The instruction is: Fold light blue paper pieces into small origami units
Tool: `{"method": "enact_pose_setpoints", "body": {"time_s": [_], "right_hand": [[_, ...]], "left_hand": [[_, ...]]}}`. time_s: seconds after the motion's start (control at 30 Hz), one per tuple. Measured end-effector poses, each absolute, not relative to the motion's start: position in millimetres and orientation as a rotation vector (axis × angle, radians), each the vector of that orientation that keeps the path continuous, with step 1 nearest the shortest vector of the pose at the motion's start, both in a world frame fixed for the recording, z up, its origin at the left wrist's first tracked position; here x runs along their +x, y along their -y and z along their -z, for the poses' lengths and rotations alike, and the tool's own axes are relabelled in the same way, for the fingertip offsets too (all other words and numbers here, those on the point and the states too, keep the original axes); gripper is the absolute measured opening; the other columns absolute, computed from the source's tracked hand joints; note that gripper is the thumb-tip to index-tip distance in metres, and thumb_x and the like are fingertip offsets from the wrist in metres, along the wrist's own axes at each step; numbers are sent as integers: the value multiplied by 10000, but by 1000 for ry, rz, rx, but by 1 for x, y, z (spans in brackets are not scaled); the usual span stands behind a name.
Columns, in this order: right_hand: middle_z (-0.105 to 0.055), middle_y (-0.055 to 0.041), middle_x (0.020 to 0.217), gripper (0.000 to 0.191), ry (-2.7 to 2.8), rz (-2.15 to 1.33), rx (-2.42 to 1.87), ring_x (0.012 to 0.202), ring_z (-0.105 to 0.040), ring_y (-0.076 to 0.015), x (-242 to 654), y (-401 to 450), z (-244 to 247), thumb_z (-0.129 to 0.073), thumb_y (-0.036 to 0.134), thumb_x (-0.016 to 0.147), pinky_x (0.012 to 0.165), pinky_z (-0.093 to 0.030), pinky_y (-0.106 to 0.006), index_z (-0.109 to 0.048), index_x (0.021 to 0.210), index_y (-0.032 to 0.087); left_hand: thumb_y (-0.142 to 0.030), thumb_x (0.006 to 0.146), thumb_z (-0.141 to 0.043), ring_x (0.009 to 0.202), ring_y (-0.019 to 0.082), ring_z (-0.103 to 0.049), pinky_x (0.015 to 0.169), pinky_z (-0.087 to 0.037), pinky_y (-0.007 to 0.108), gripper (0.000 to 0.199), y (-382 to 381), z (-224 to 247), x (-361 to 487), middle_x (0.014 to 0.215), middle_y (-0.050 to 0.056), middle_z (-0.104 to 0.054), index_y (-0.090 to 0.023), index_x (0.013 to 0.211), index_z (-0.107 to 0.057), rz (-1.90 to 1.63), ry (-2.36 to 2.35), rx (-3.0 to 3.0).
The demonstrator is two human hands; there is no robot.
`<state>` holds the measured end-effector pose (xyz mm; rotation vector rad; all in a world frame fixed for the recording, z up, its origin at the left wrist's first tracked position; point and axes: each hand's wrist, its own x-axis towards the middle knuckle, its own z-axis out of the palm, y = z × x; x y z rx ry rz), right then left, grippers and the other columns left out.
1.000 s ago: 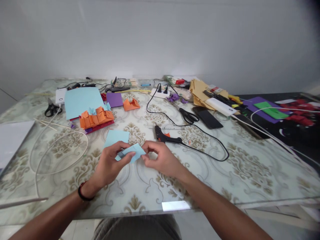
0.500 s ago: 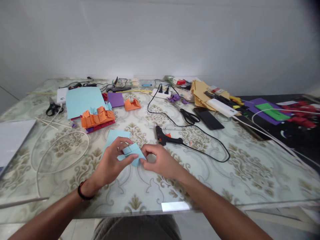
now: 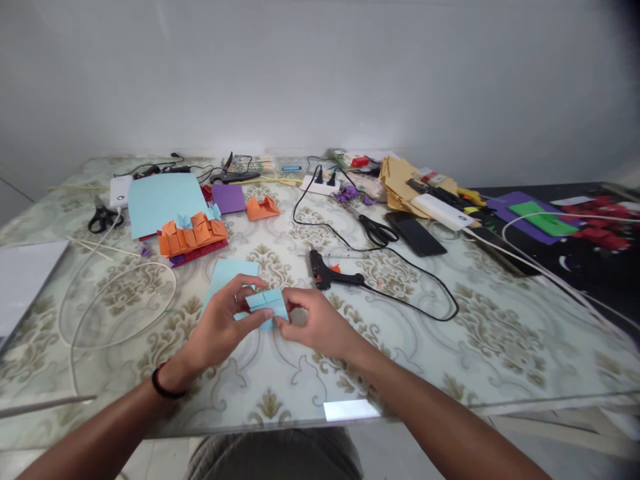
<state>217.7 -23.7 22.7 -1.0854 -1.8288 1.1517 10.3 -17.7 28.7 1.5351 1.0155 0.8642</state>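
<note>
A small folded light-blue paper is held between my two hands above the table. My left hand grips its left side, thumb in front and fingers behind. At the paper's right edge, my right hand pinches with thumb and forefinger. A larger light-blue sheet lies on the table just behind my left hand and is partly covered by it. Folded orange paper pieces stand in a row farther back on the left. To the right of my hands lies a black hot glue gun.
Black scissors and a phone lie right of the glue gun, whose cord loops rightward. A white power strip is at the back. A white cable coils on the left. Purple paper lies behind the orange pieces.
The folded light-blue paper has turned in my hands, its right side tilting up so its top edge lies more level. My right hand has shifted slightly left with it.
</note>
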Motion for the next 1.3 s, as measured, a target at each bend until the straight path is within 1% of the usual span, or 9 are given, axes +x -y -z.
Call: {"method": "enact_pose_setpoints", "body": {"time_s": [0.07, 0.13, 0.4, 0.53, 0.67, 0.83, 0.9, 1.03, 1.3], "right_hand": [[-552, 44, 676, 159, 1830, -1128, -1093, 658, -496, -128, 218, 23, -23, -675, 173, 754, 654, -386, -249, -531, 691, 195], [-563, 38, 691, 140, 1833, -1104, -1104, 670, -500, -132, 218, 23, -24, -675, 172, 750, 662, -390, -253, -545, 701, 194], [-556, 40, 683, 147, 1861, -1051, -1066, 656, -498, -132, 220, 23, -28, -660, 121, 714, 642, -384, -255, -538, 691, 200], [-590, 33, 698, 142, 1839, -1019, -1019, 668, -540, -138, 226, 20, -32, -656, 90, 720, 667, -416, -263, -567, 703, 200], [-597, 27, 714, 157, 1774, -1003, -1018, 684, -541, -141, 234, 16, -33, -629, 53, 714, 686, -438, -267, -578, 722, 201], [-637, -2, 800, 62, 1810, -1092, -990, 735, -579, -155, 231, 18, -34, -681, 199, 838, 716, -462, -278, -643, 886, 190], [-620, 9, 758, 87, 1823, -1106, -1011, 718, -575, -148, 228, 19, -33, -688, 236, 862, 705, -451, -268, -623, 827, 191], [-579, 35, 669, 200, 1836, -1090, -1064, 658, -536, -124, 227, 20, -30, -678, 207, 849, 661, -412, -243, -546, 700, 188], [-618, 11, 752, 110, 1776, -1191, -1044, 714, -546, -141, 221, 20, -23, -653, 273, 871, 684, -416, -249, -664, 840, 168]], "left_hand": [[-351, 902, -720, 698, 136, -594, 651, -480, 241, 185, 16, -30, 9, 767, -4, -654, -171, 905, -679, -784, -1038, 1592], [-384, 909, -700, 665, 131, -550, 618, -443, 237, 259, 14, -31, 9, 711, -12, -626, -163, 776, -675, -726, -1035, 1604], [-334, 861, -718, 631, 116, -433, 592, -353, 249, 258, 16, -39, 11, 640, -29, -522, -163, 679, -655, -748, -1043, 1662], [-310, 858, -715, 617, 112, -359, 592, -313, 267, 353, 16, -40, 8, 614, -42, -405, -171, 591, -530, -805, -1090, 1737], [-333, 872, -696, 619, 117, -378, 585, -338, 262, 340, 15, -38, 6, 638, -37, -411, -186, 634, -504, -780, -1099, 1649], [-330, 897, -652, 633, 125, -416, 598, -379, 250, 315, 17, -37, 10, 641, -32, -433, -186, 653, -515, -739, -1142, 1794], [-330, 920, -629, 649, 129, -448, 608, -385, 249, 294, 18, -37, 11, 654, -27, -469, -179, 679, -554, -727, -1135, 1857], [-345, 932, -628, 663, 125, -481, 630, -393, 243, 313, 18, -36, 10, 664, -29, -512, -173, 678, -565, -787, -1142, 1832], [-258, 907, -609, 683, 124, -451, 659, -361, 252, 262, 20, -33, 11, 682, -40, -503, -177, 682, -503, -706, -1137, 1982]]}}
